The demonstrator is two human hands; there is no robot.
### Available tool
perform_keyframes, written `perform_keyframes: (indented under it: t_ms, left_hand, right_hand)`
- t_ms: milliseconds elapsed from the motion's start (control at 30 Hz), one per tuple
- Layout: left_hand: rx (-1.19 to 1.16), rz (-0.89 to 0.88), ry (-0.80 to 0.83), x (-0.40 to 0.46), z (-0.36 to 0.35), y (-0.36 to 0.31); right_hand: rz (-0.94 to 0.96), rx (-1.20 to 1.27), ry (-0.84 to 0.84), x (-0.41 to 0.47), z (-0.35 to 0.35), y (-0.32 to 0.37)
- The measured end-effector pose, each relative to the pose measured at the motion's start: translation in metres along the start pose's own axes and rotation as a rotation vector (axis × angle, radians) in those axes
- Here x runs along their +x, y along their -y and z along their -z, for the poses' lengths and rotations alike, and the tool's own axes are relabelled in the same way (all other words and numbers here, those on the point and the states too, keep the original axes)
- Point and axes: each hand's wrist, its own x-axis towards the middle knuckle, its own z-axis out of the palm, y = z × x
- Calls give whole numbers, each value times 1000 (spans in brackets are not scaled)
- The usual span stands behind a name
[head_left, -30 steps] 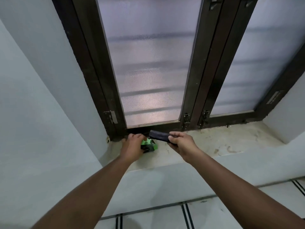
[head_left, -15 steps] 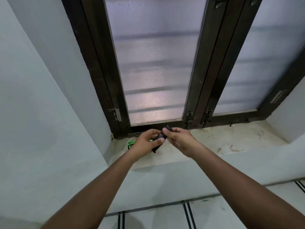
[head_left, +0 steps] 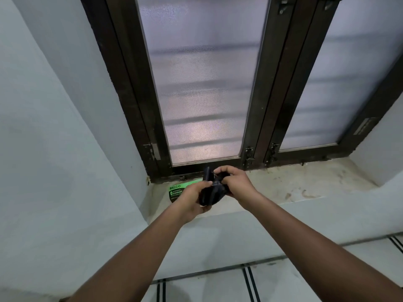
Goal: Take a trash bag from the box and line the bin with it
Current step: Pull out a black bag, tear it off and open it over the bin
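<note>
We are holding a dark, folded trash bag (head_left: 210, 194) above the window sill (head_left: 283, 184), just in front of the window frame. Our left hand (head_left: 194, 200) is gripping its lower part, fingers curled around it. Our right hand (head_left: 234, 182) is pinching its upper edge, fingers bent over the plastic. One end of the bag is sticking up between the hands. The green garbage bag box (head_left: 176, 191) is lying on the sill, partly hidden behind our left hand, near the left corner. Frosted window panes (head_left: 202, 83) are rising behind, in a dark frame (head_left: 263, 94).
</note>
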Motion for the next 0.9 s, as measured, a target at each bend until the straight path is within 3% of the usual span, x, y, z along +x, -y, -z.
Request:
perform_keyframes:
  t_ms: [167,333,500,733,900]
  left_hand:
    - [-139,32,-42,-1,-1,1]
    - [-93,24,-102,-1,-3,2]
    - [-78,4,-11,-6,-4,3]
    - [-107,17,-96,-6,-4,-4]
    - [-109,-13,-31,-7,-4,-3]
  right_hand:
    - [-127,-12,-22,-4,1,3]
    - [1,-247,67,-6,4,-2]
    - [24,-320,65,-9,3,-3]
    - [8,-209,13,-5,4,-1]
    - [53,-152,-22,-14,2,3]
